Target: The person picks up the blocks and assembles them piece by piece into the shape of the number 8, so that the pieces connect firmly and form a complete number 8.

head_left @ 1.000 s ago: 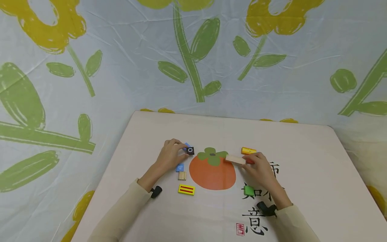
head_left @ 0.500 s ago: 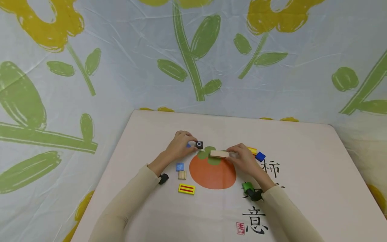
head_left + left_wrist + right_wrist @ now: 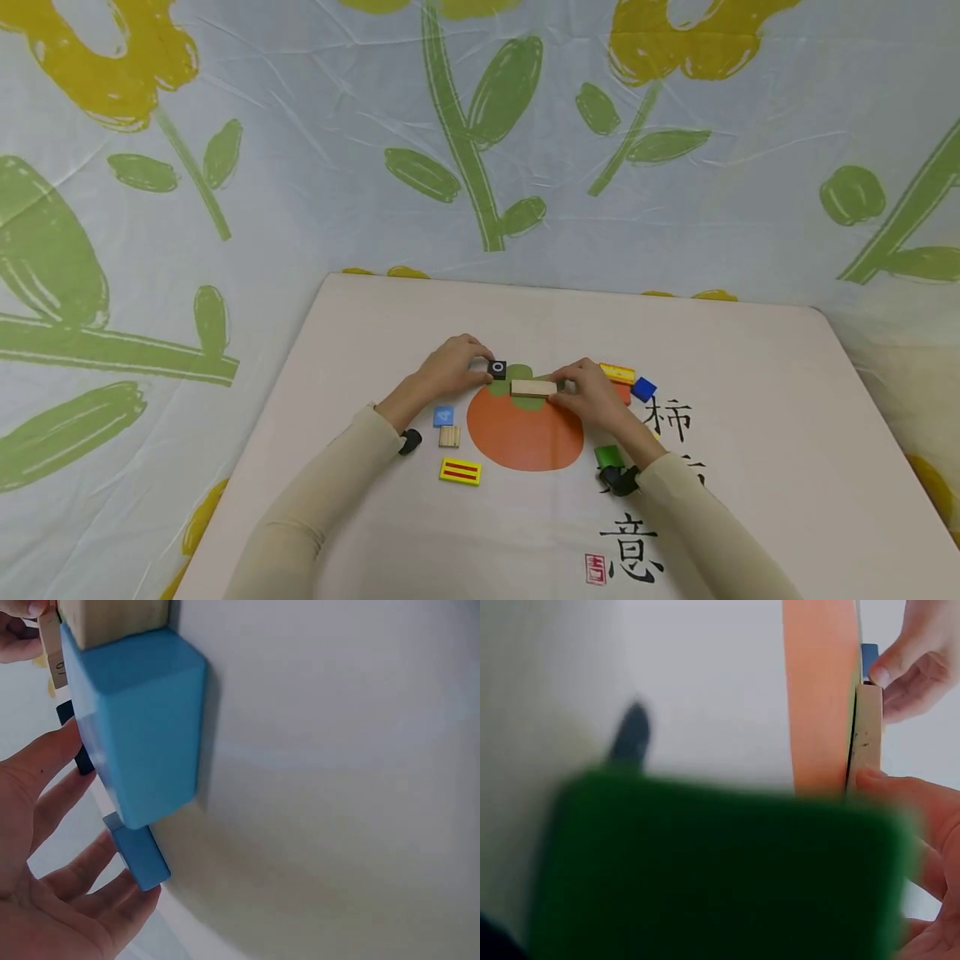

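Left hand (image 3: 450, 369), fingers narrowly parted, pinches a black block (image 3: 498, 369); right hand (image 3: 596, 394), likewise, pinches a wooden block (image 3: 533, 388) just beside it, over the bench (image 3: 787, 400)'s printed fruit (image 3: 525, 433). Right hand partly hides a red block (image 3: 622, 392).

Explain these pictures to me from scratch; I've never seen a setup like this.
There is no machine: a person works with two bare hands. The wide picture is taken from the head, looking forward and down; the close ones come from each wrist. On the table lie small blocks, including a yellow block with red stripes, a blue block marked 4 and a green block. The left hand pinches a black block with a white ring; the right hand holds a pale wooden block by one end.
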`<action>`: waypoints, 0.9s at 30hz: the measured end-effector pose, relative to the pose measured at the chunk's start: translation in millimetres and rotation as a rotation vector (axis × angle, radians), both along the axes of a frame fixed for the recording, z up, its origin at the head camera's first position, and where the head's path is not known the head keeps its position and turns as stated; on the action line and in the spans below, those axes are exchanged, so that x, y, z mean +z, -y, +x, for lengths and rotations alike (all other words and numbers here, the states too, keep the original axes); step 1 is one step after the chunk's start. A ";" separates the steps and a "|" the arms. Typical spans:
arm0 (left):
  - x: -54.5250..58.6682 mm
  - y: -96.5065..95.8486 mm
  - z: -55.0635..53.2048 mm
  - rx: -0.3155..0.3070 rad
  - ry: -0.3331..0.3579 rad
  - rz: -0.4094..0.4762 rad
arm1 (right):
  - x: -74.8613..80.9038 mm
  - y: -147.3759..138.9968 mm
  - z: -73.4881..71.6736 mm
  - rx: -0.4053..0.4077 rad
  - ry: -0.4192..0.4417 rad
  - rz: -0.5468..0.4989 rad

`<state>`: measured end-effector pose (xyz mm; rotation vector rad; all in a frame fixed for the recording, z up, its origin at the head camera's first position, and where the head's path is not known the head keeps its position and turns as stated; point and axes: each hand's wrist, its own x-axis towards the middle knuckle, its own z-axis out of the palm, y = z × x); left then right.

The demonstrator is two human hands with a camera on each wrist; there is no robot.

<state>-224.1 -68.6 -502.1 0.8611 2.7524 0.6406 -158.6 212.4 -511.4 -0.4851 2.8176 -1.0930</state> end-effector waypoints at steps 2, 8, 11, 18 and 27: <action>-0.1 -0.7 0.6 0.000 -0.002 -0.009 | -1.3 0.8 0.0 -0.003 -0.001 0.004; 2.1 -3.0 2.6 0.000 0.005 -0.023 | -3.0 0.2 0.4 -0.003 -0.001 0.011; 3.9 -4.3 3.9 -0.006 -0.002 -0.032 | -4.0 -0.4 0.3 -0.004 -0.006 0.011; 4.9 -8.5 5.5 -0.002 -0.010 -0.076 | -5.0 -0.1 0.3 -0.004 -0.015 0.009; 5.7 -12.4 6.1 0.014 -0.016 -0.101 | -2.1 0.8 1.1 -0.017 0.012 0.012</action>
